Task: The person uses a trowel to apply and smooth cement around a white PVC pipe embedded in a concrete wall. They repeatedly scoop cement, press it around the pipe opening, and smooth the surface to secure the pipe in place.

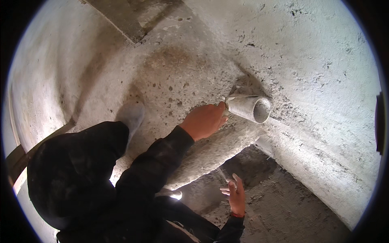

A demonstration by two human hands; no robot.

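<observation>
A short, pale, dusty pipe (243,107) sticks out where the floor meets the rough wall, its round open end facing right. My left hand (205,120) reaches to the pipe's left end with its fingers closed together. What they pinch, if anything, is too small to tell. A thin light strip (242,96) runs along the pipe's upper side from near my fingertips; I cannot tell whether my hand holds it. Lower down, my right hand (236,196) is raised over the dark recess, its fingers apart and nothing in them.
A rough, pitted wall (320,77) rises on the right. Below the pipe, a crumbly concrete edge (210,156) drops to a darker, lower surface (283,202). My knee in dark trousers (77,170) and a dusty shoe (131,115) are at left. A flat board (125,18) lies at the top.
</observation>
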